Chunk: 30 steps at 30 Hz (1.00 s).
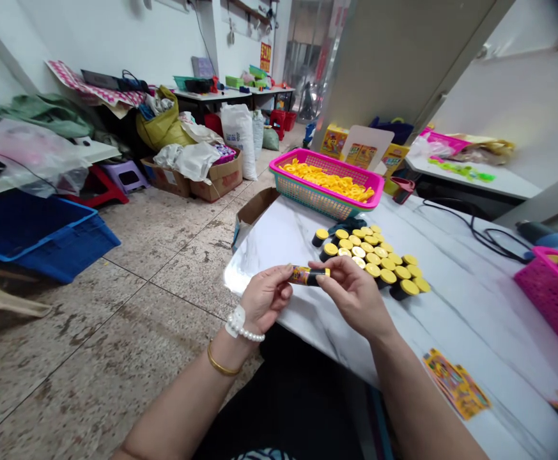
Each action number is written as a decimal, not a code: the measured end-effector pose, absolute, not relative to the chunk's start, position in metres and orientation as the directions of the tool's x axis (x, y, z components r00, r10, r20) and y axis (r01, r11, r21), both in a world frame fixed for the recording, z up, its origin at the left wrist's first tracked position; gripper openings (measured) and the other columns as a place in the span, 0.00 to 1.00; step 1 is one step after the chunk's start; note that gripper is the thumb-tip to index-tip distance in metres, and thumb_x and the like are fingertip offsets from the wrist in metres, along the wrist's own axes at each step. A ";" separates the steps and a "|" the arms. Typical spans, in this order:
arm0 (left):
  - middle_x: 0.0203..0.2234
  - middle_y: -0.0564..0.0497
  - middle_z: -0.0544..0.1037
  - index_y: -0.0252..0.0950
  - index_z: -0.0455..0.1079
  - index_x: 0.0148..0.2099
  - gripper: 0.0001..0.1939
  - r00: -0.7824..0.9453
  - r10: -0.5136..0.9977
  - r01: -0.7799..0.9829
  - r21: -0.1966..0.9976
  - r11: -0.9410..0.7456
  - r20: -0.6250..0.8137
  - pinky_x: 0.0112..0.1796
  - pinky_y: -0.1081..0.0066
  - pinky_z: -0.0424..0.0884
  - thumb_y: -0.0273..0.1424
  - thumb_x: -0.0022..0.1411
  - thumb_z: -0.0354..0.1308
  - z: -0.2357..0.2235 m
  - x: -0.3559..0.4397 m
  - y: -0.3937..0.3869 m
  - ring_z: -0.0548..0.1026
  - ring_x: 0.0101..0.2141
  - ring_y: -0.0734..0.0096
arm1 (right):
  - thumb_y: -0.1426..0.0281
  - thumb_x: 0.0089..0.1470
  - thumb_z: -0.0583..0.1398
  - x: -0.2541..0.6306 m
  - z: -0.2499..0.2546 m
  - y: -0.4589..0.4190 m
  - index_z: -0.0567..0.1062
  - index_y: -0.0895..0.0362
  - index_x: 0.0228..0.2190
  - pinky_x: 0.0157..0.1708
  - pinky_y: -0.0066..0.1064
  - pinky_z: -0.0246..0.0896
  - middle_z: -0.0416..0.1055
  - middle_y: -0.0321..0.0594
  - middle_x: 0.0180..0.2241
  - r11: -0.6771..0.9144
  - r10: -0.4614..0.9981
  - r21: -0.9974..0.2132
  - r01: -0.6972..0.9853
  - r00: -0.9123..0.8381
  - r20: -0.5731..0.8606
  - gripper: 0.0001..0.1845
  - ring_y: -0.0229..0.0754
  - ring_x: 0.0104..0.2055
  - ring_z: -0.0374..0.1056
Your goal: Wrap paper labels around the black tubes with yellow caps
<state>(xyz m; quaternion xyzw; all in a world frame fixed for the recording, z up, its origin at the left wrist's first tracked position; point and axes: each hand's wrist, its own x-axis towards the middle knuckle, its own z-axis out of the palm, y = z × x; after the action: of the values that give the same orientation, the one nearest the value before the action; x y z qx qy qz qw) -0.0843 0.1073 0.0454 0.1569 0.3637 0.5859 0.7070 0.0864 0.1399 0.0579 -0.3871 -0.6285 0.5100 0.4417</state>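
Both of my hands pinch one small black tube with a yellow cap and an orange label (309,275), held sideways above the near edge of the white marble table (470,300). My left hand (265,296) grips its left end and my right hand (350,289) grips the capped right end. Just beyond my right hand stand several upright black tubes with yellow caps (377,255), packed in a cluster.
A pink basket of yellow caps (327,181) sits at the table's far end. Another pink basket (554,300) is at the right edge. Printed stickers (455,382) lie near me. A black cable (480,231) crosses the table. A blue crate (39,233) and boxes stand on the floor to the left.
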 end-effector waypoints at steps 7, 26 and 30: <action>0.19 0.54 0.69 0.26 0.77 0.39 0.21 -0.046 0.964 -0.628 0.758 0.175 -0.261 0.16 0.83 0.49 0.37 0.49 0.73 0.049 -0.081 0.097 0.62 0.20 0.84 | 0.63 0.48 0.70 0.085 0.056 0.143 0.73 0.54 0.37 0.31 0.29 0.70 0.74 0.33 0.29 0.268 0.943 -0.963 -0.007 -0.201 0.264 0.15 0.37 0.30 0.71; 0.30 0.47 0.79 0.31 0.74 0.43 0.24 0.447 0.865 -0.369 0.833 0.411 -0.229 0.29 0.74 0.71 0.35 0.46 0.76 0.038 -0.075 0.144 0.77 0.27 0.73 | 0.70 0.51 0.69 0.128 0.041 0.138 0.81 0.47 0.45 0.37 0.34 0.77 0.73 0.40 0.44 0.481 0.862 -0.842 0.247 -0.307 0.402 0.18 0.40 0.39 0.74; 0.31 0.48 0.79 0.32 0.75 0.43 0.21 0.380 0.909 -0.364 0.875 0.318 -0.172 0.30 0.74 0.69 0.35 0.49 0.74 0.035 -0.071 0.141 0.76 0.28 0.74 | 0.70 0.53 0.67 0.127 0.040 0.137 0.80 0.49 0.45 0.39 0.34 0.78 0.74 0.41 0.44 0.497 0.856 -0.830 0.252 -0.301 0.422 0.16 0.42 0.44 0.74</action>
<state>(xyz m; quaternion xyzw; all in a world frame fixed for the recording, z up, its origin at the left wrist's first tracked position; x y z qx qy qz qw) -0.0713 0.1414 0.0348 0.3906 0.3485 0.4342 0.7331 0.1268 0.1366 0.0400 -0.3764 -0.7354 0.3310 0.4560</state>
